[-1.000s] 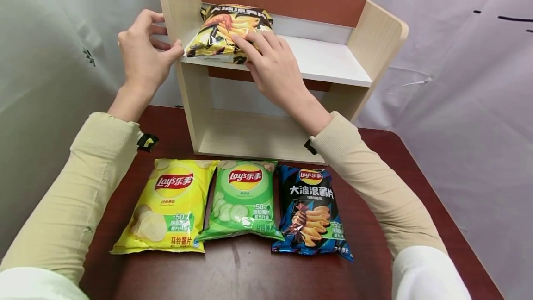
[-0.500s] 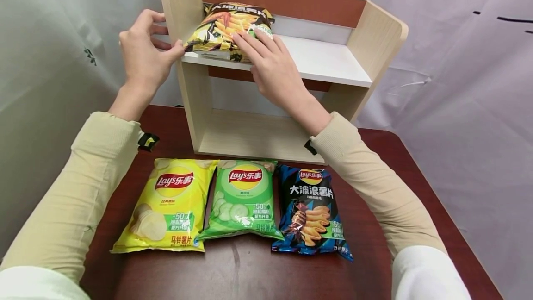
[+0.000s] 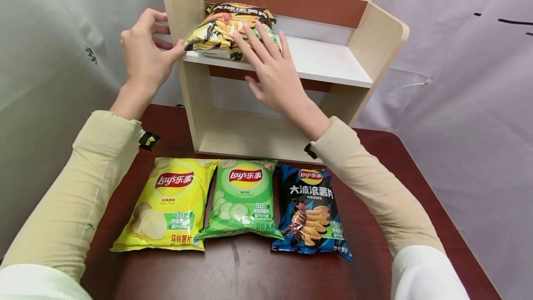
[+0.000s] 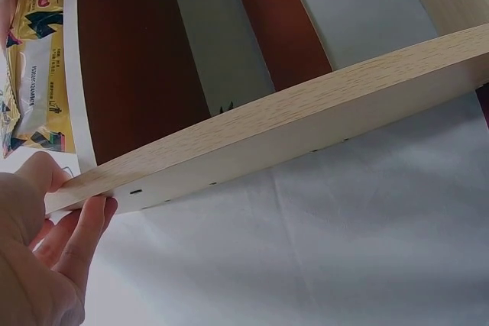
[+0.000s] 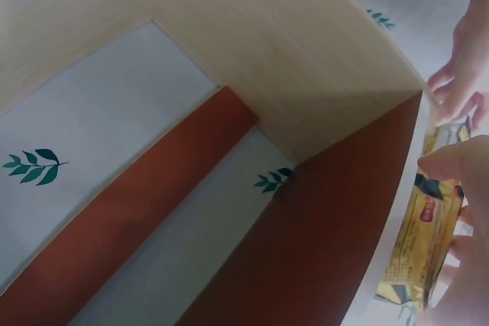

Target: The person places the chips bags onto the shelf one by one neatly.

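Observation:
A black and yellow bag of chips (image 3: 233, 27) lies tilted on the white upper shelf, against the left side panel. My left hand (image 3: 147, 50) grips the front edge of the side panel of the wooden shelf unit (image 3: 183, 17), its thumb inside and fingers outside, as the left wrist view shows (image 4: 34, 242). The thumb tip is right at the bag's left corner. My right hand (image 3: 275, 71) has its fingers spread straight over the bag's lower right part, the thumb held apart below. The right wrist view shows the bag's underside (image 5: 416, 250) beyond the shelf edge.
In a row on the dark red table (image 3: 233, 272), in front of the unit, lie a yellow chip bag (image 3: 166, 207), a green one (image 3: 243, 198) and a dark blue one (image 3: 310, 212). Pale cloth (image 3: 466, 105) hangs around the table.
The bag's front left end has risen slightly from the shelf. My right hand's fingers have spread apart and straightened over the bag. My left hand stays at the panel.

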`<state>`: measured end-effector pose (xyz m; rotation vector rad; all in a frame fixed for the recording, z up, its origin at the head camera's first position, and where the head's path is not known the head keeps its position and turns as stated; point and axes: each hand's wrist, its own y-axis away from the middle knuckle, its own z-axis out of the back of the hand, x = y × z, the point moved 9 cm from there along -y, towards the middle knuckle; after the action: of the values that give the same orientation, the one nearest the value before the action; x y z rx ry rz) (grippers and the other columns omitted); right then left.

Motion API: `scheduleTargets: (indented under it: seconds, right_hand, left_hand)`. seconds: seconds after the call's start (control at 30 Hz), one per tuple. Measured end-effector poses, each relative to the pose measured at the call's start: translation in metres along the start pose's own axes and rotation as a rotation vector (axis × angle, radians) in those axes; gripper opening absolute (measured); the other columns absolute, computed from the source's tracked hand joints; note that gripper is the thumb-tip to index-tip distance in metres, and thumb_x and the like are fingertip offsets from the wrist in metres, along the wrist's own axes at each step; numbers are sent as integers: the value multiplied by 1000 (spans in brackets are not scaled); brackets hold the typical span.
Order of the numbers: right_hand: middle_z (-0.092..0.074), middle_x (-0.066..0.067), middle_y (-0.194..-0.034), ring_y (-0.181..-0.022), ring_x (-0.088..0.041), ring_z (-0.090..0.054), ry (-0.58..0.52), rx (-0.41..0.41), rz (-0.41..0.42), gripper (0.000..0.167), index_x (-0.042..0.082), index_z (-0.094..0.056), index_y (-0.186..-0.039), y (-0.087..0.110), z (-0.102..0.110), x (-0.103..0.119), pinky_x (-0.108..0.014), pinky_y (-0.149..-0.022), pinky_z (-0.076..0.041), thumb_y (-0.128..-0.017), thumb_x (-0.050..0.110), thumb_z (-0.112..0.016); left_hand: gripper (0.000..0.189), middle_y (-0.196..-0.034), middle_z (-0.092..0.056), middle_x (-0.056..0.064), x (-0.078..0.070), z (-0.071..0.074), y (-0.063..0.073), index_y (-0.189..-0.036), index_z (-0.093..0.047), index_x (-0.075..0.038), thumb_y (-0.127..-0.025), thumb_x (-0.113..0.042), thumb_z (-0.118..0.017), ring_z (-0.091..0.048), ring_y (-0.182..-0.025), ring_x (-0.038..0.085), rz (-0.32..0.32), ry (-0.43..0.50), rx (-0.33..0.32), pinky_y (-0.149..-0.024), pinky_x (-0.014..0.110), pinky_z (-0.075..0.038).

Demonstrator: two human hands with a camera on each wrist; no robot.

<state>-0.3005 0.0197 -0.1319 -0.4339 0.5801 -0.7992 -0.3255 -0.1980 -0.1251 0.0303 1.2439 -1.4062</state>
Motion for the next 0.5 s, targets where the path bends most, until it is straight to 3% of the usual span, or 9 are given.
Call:
scheduleTargets:
  seconds: [0.2,0.5]
  right_hand:
    - [-21,-6,-161,-150,-25,-11,-13,-74,9,68,16,-24,-153,15,8,6,-49,-122,-1,-94,35,-52]
    - [-31,-8,-157,-148,-26,-19,-65,-193,21,63,13,-33,-150,53,23,15,-50,-122,-6,-93,32,-54]
  left_hand:
    - [38,-117,-70,5,1,-1,0,-121,-60,-20,-84,-29,-67,-51,-67,-17,3,4,3,-80,18,-56]
    - [39,-119,-70,4,3,0,0,-122,-59,-20,-85,-30,-67,-58,-72,-10,13,-11,7,-81,20,-56]
